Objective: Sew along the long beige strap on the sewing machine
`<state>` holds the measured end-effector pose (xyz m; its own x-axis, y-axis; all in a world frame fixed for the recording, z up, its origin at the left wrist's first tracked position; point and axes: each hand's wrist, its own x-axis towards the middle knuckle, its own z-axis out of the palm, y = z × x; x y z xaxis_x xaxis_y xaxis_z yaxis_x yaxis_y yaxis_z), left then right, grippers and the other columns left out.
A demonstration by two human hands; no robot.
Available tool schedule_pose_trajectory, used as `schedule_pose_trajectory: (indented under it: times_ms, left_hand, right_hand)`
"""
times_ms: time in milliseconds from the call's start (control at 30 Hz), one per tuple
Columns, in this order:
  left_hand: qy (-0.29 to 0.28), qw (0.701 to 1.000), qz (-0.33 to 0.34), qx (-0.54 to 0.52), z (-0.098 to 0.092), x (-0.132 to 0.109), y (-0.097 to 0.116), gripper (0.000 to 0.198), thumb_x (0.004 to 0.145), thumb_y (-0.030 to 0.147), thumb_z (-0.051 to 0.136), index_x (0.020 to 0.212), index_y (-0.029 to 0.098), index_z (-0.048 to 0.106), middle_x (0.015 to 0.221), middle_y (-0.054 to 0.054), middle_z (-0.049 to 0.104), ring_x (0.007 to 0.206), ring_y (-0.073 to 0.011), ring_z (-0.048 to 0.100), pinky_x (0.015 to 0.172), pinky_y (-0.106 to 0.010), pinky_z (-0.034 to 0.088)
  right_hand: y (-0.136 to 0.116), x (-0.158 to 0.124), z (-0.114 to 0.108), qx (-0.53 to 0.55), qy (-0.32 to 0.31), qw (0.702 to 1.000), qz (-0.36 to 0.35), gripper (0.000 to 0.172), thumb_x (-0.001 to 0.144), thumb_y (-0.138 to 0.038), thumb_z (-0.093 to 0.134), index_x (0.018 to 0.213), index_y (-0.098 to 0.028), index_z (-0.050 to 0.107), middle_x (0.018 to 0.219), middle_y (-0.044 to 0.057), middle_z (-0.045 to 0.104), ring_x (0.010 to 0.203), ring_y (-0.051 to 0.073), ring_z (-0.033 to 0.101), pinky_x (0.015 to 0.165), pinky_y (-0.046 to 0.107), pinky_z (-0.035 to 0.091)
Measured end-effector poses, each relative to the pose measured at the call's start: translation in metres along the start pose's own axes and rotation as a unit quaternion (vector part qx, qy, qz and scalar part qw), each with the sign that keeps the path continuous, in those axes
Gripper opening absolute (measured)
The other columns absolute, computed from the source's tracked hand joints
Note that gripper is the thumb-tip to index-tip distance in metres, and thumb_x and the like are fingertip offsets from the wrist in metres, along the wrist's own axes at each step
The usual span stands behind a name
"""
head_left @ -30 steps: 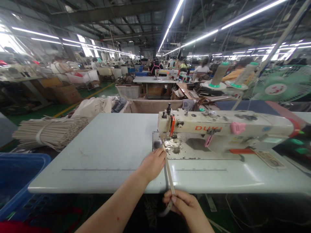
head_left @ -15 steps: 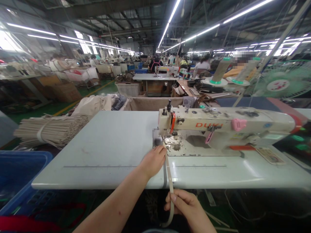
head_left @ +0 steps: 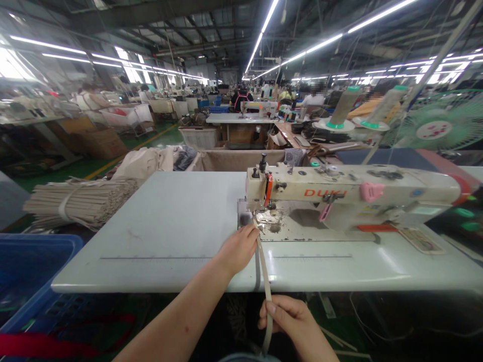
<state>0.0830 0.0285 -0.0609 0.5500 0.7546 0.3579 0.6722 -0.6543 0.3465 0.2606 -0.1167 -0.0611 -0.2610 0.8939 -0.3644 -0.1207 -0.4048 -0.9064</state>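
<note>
A narrow beige fabric strip runs from under the needle area of the sewing machine toward me and over the table's front edge. My left hand rests on the table just in front of the presser foot, its fingers closed on the strip. Below the table edge, my right hand pinches the same strip between thumb and fingers. The strip's lower end hangs past my right hand toward my lap. Where the strip meets the needle is partly hidden by my left fingers.
A bundle of beige strips lies left of the white table. At lower left stands a blue basket. Thread cones and a green fan are behind the machine. People sit at machines farther back.
The strip's hanging end below my right hand has shifted and its curl has straightened somewhat. My right hand has moved very slightly right. My left hand stays by the presser foot.
</note>
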Motion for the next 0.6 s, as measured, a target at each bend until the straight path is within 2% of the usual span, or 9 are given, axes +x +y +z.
schedule_pose_trajectory:
  times_ms: [200,467,600]
  left_hand:
    - [0.000,1.000,-0.001,0.007,0.0017,0.0010,0.0007,0.021,0.097,0.012,0.049,0.115,0.021,0.053,0.129,-0.010,0.059,0.123,-0.0240,0.060,0.111,-0.043,0.051]
    - [0.010,0.999,0.024,0.027,0.0074,0.0040,-0.0041,0.029,0.097,0.012,0.048,0.125,0.017,0.050,0.133,-0.013,0.055,0.133,-0.0273,0.052,0.119,-0.046,0.043]
    - [0.010,0.999,0.019,0.036,0.0086,0.0038,-0.0036,0.033,0.097,0.013,0.048,0.130,0.018,0.048,0.135,-0.012,0.054,0.135,-0.0278,0.052,0.119,-0.047,0.043]
  right_hand:
    - [-0.0081,-0.0074,0.0057,-0.005,0.002,1.000,0.001,0.047,0.081,-0.063,0.077,0.076,-0.016,0.079,0.071,0.006,0.074,0.068,0.017,0.064,0.067,0.026,0.049]
    - [-0.0049,-0.0047,0.0027,-0.010,-0.016,1.000,0.003,0.049,0.079,-0.065,0.077,0.075,-0.016,0.079,0.071,0.007,0.074,0.068,0.018,0.065,0.068,0.028,0.048]
    - [-0.0026,-0.0032,0.0012,-0.018,-0.018,1.000,0.007,0.051,0.076,-0.068,0.078,0.073,-0.016,0.078,0.069,0.007,0.073,0.067,0.018,0.064,0.066,0.028,0.047]
